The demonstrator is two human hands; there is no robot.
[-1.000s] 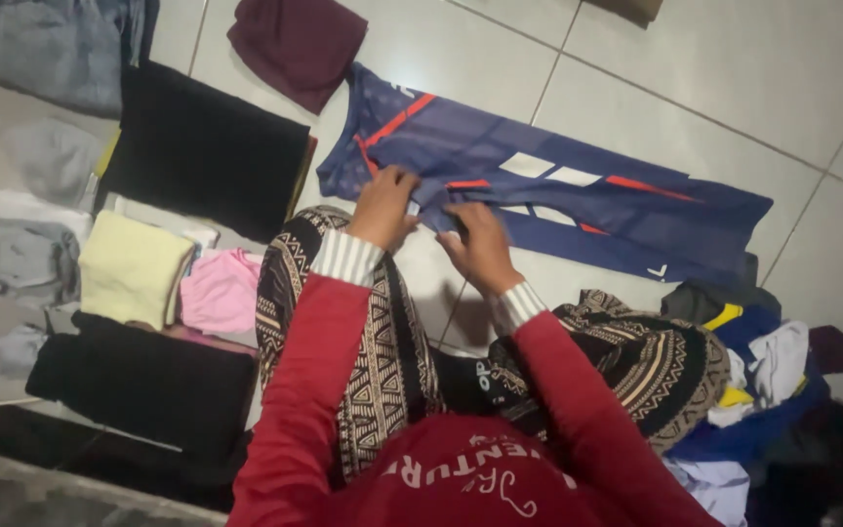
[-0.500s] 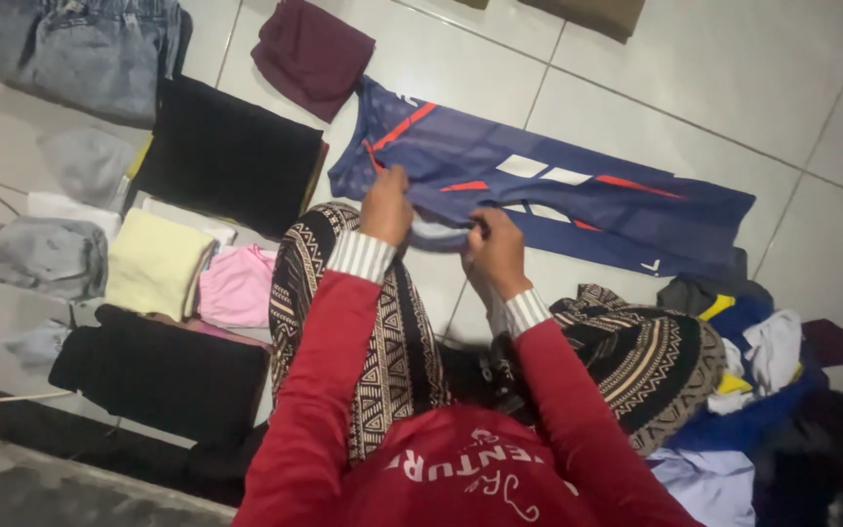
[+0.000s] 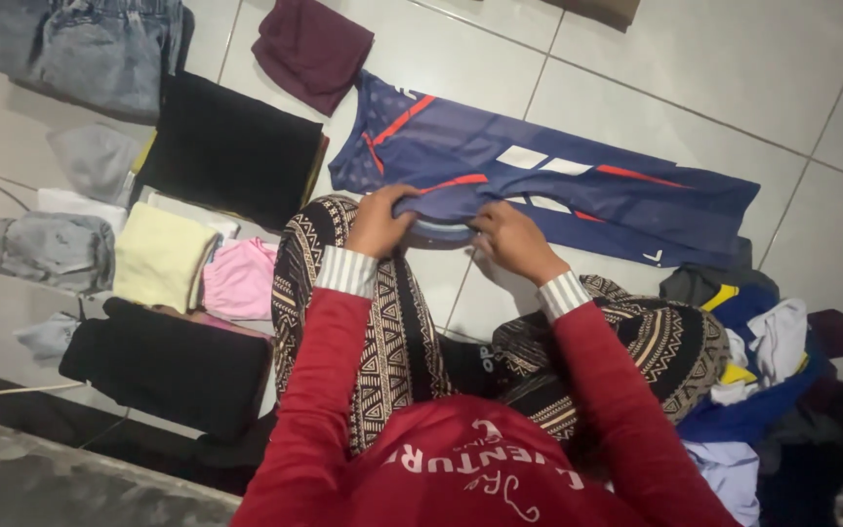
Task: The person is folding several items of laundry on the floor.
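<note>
A long navy garment point(image 3: 578, 185) lies stretched flat across the pale glossy floor tiles point(image 3: 714, 68), smooth and thin like sports fabric, with red diagonal stripes and white blocks running along it. It sits right in front of the person's knees, its near edge bunched up where the hands meet it.

The left hand point(image 3: 379, 221) is curled closed, fingers pinching a fold of that navy cloth at its near edge. The right hand point(image 3: 511, 240) sits just beside it, fingers bent down and gripping the same edge, and a light grey-blue band of the garment shows between the two hands. Both wrists come out of striped white cuffs on red sleeves point(image 3: 324, 381).

The person sits on the floor in loose trousers point(image 3: 387, 332) with a black and cream zigzag print, knees spread either side of the work.

Off to the person's left, folded pieces are lined up in neat flat rectangles: a black stack point(image 3: 231, 151), a soft pale yellow piece point(image 3: 156, 257), a pink one point(image 3: 236, 278) touching it, another black piece point(image 3: 168, 366) nearer the wall. Beyond those lie faded denim point(image 3: 80, 49) and a folded maroon cloth point(image 3: 312, 49), which lies just beside the top end of the navy garment.

On the right, a rumpled heap of unfolded clothes point(image 3: 758, 361) shows blue, white, yellow and dark grey, all crumpled together.
</note>
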